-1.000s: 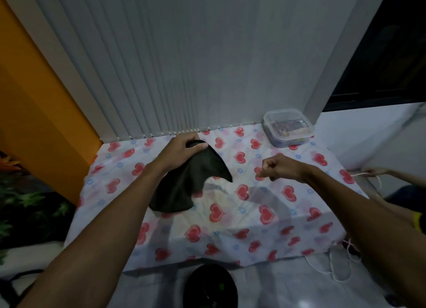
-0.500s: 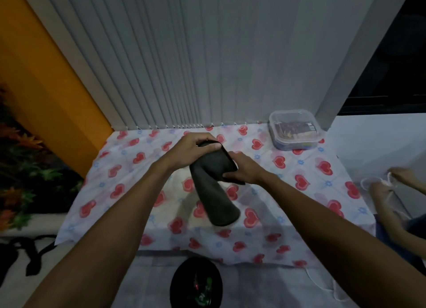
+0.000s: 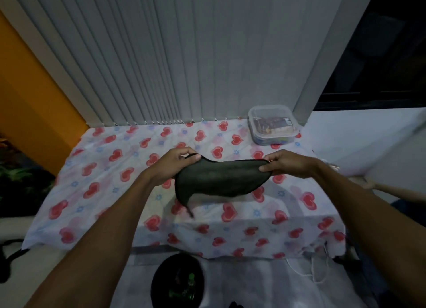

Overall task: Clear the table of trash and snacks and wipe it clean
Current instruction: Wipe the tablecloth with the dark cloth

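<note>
The dark cloth (image 3: 221, 179) hangs stretched left-to-right above the tabletop (image 3: 110, 169) — left hand (image 3: 171, 167) and right hand (image 3: 285, 163) fingers each pinching one end — so it goes straight down.

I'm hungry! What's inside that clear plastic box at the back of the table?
The lidded clear plastic box holds what look like wrapped snacks, one in a dark packet with a white label. The lid and dim light blur the rest, so what lies underneath can't be told.
</note>
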`<act>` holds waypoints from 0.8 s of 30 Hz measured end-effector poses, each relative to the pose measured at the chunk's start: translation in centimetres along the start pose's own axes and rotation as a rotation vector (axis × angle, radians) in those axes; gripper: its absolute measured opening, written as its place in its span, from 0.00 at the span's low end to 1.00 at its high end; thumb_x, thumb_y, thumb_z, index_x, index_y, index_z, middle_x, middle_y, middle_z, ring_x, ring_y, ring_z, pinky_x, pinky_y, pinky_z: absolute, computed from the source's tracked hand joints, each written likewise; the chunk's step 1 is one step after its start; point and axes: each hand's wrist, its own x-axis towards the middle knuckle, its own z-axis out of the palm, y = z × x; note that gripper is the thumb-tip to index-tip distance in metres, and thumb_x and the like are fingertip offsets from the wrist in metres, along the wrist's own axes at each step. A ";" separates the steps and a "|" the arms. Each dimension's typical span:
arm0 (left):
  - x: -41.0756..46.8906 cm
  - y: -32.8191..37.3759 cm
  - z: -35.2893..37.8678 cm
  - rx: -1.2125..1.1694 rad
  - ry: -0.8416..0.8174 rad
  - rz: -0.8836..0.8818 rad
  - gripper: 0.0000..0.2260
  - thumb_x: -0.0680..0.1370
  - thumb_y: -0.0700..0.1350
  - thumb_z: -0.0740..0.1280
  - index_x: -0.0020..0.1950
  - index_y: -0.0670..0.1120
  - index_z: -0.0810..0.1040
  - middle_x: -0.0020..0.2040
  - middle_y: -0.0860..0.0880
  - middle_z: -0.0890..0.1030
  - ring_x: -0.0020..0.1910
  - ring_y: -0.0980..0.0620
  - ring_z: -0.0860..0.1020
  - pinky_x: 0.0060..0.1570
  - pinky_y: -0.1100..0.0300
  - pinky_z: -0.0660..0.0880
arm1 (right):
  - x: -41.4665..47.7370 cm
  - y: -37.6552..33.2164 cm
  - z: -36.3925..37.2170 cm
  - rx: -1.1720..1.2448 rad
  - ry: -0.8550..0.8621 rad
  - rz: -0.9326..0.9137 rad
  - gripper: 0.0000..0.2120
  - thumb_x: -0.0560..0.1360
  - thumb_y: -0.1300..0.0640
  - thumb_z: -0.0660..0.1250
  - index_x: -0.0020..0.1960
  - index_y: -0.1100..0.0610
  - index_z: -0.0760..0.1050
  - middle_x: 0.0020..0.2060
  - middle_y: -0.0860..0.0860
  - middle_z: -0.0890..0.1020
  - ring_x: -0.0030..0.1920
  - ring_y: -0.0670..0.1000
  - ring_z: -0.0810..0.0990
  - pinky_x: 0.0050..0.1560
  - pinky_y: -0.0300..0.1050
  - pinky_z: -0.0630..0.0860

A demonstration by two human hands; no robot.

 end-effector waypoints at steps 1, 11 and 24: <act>0.1 -0.1 0.3 -0.022 -0.043 -0.035 0.12 0.79 0.60 0.69 0.54 0.54 0.84 0.54 0.54 0.84 0.55 0.51 0.83 0.53 0.54 0.80 | -0.4 0.3 -0.6 0.031 -0.027 0.012 0.19 0.71 0.46 0.76 0.53 0.60 0.82 0.47 0.54 0.83 0.47 0.51 0.80 0.48 0.42 0.78; 3.9 -2.1 4.0 -0.156 -0.078 -0.219 0.13 0.78 0.61 0.69 0.54 0.54 0.84 0.53 0.52 0.85 0.54 0.48 0.82 0.45 0.55 0.80 | 0.9 4.4 -2.8 0.194 0.012 0.134 0.23 0.70 0.49 0.78 0.55 0.65 0.80 0.45 0.55 0.82 0.45 0.53 0.79 0.51 0.47 0.79; 13.0 -10.8 9.4 0.395 0.437 -0.204 0.08 0.80 0.52 0.71 0.54 0.50 0.86 0.44 0.52 0.81 0.49 0.46 0.82 0.49 0.54 0.78 | 11.6 10.2 2.5 -0.220 0.547 0.234 0.08 0.78 0.53 0.69 0.55 0.56 0.80 0.37 0.50 0.83 0.33 0.46 0.82 0.40 0.41 0.79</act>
